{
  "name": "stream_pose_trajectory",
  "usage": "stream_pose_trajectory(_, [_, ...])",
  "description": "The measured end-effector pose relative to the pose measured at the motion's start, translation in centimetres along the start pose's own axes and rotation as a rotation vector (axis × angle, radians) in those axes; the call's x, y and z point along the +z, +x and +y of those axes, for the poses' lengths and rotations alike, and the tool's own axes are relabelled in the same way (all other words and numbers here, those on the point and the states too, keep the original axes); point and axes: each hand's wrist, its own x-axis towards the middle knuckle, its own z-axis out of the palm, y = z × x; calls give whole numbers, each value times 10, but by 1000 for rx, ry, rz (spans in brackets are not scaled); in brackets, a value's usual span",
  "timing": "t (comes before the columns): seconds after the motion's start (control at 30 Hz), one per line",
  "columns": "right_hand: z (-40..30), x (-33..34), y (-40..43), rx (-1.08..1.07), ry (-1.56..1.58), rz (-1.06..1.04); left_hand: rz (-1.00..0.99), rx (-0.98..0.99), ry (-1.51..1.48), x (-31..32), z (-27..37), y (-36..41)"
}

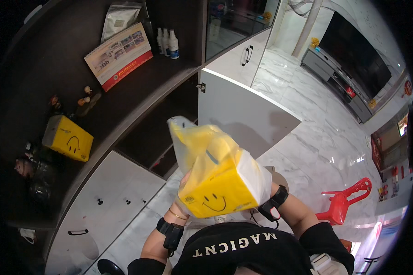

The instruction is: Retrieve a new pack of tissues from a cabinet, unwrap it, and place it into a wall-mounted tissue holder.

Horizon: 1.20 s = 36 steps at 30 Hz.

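Between my two hands is a yellow and white soft plastic package with a smiley face printed on it, in front of my chest. My left hand lies against one side, its fingers partly covered by the plastic. The package hides most of my right hand, on its other side near the wrist strap; only the wrist shows plainly. A loose, translucent end of the wrapping points towards the open cabinet compartment. A similar yellow smiley package rests on the dark shelf to the left.
An open white cabinet door stands beyond the package. The shelf holds a desk calendar, spray bottles, a silver pouch and small figurines. A red plastic stool stands on the marble floor at right.
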Motion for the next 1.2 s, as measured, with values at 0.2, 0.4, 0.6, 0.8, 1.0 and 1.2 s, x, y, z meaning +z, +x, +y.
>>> stream_pose_trajectory(0.2, [-35,50,9,-273,-1407,-133,4,40,164,2,6,-3])
stream_pose_trajectory(0.4, [-57,79,41,-942,-2043,53,-36,-157,-112,22,14,-6])
stream_pose_trajectory(0.6, [-77,30,50,-497,-2222,-184,-117,-41,68,9,25,-5])
stream_pose_trajectory(0.8, [6,24,13,-301,-1133,82,-38,-32,-244,-27,37,18])
stream_pose_trajectory(1.0, [51,31,17,-289,-518,-8,76,227,-214,-32,22,46])
stream_pose_trajectory(1.2, [62,-4,87,-443,-434,258,490,379,-73,-73,-16,67])
